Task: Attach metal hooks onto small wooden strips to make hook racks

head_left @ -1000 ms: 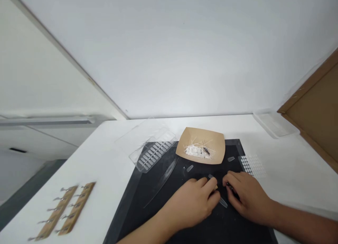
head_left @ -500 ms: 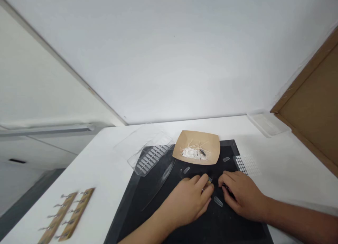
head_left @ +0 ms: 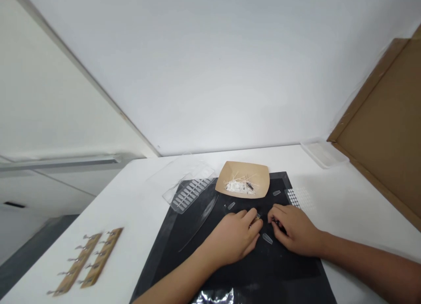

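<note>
Low over the black mat (head_left: 250,273), my left hand (head_left: 235,238) has its fingers curled round something small that its fingertips mostly hide. Just to the right, my right hand (head_left: 294,229) pinches a small dark item, largely covered by the fingers. A narrow gap parts the two hands. Between and below them lies a clear nail-shaped tip (head_left: 267,238). Another clear tip (head_left: 231,205) rests behind my left hand, and a third (head_left: 276,193) behind my right. A sheet of small white ovals (head_left: 294,198) touches the mat's right edge.
A brown paper tray (head_left: 243,167) with thin sticks and white material stands behind the hands. Left of it is a clear case of nail tips (head_left: 190,194). Two wooden strips with metal clips (head_left: 101,258) lie at the left, a clear plastic container (head_left: 324,154) at the back right.
The view has shifted slightly, and a shiny clear piece now shows at the bottom edge. Both hands keep nearly the same pose over the mat.
</note>
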Demonstrator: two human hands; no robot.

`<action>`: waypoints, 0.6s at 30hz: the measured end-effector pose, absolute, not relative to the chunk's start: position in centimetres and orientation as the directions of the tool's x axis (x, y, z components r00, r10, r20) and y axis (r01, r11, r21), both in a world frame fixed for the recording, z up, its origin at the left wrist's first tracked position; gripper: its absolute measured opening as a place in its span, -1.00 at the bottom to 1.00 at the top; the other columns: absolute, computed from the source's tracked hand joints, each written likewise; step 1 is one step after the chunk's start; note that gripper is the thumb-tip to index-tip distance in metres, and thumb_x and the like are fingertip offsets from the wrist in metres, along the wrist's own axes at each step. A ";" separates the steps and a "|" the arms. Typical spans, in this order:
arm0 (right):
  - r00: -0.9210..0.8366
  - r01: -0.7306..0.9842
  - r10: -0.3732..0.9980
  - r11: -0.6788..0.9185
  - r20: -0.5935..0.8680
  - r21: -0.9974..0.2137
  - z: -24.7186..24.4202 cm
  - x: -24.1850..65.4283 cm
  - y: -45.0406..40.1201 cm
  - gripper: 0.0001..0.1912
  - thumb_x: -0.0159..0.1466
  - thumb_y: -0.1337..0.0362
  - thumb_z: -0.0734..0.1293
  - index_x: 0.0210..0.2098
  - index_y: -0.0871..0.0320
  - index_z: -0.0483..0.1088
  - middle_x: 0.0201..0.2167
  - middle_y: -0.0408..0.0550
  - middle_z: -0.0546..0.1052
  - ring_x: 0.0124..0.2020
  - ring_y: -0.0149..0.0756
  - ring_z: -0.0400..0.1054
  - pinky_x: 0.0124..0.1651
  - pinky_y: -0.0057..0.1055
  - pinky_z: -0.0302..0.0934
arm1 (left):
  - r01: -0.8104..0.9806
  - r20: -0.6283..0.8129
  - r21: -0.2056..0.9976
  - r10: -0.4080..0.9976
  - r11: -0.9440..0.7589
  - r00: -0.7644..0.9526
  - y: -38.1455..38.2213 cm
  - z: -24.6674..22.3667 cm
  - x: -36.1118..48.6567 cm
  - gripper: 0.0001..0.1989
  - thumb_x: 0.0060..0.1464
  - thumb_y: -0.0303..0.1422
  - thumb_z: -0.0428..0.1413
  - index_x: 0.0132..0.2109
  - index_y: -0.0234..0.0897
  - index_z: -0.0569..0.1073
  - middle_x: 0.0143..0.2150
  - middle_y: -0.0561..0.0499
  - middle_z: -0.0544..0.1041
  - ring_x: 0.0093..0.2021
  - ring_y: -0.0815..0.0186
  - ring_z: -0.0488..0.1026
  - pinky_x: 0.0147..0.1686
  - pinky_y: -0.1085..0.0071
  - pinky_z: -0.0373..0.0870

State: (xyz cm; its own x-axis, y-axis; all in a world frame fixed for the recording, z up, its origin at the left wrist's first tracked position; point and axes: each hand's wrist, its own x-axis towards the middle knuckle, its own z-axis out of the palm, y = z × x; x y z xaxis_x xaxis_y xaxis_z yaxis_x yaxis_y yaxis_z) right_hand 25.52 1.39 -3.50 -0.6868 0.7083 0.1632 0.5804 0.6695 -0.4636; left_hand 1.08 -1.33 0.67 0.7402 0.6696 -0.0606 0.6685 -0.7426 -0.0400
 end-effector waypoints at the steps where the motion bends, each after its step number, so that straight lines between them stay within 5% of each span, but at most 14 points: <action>1: -0.687 0.576 0.707 0.670 0.167 -0.467 -3.5 25.6 1.4 -0.84 0.33 0.43 0.25 -0.13 0.10 0.37 -0.24 -0.11 0.51 -0.31 -0.27 0.36 -0.21 -0.32 0.08 | 0.673 -0.054 -0.046 0.674 -0.738 0.736 -1.3 0.7 1.1 -0.82 0.41 -0.29 0.01 0.06 -0.23 0.40 -0.03 -0.10 0.49 -0.18 0.13 0.53 -0.33 0.27 0.50; 18: -0.726 0.543 0.676 0.677 0.128 -0.498 -3.1 26.3 1.5 -0.79 0.32 0.44 0.26 -0.09 0.08 0.37 -0.20 -0.07 0.47 -0.25 -0.22 0.36 -0.19 -0.30 0.12 | 0.680 -0.046 -0.043 0.682 -0.732 0.730 -1.1 1.0 0.4 -0.76 0.36 -0.30 0.11 0.12 -0.14 0.39 -0.02 -0.07 0.47 -0.12 0.11 0.49 -0.35 0.28 0.47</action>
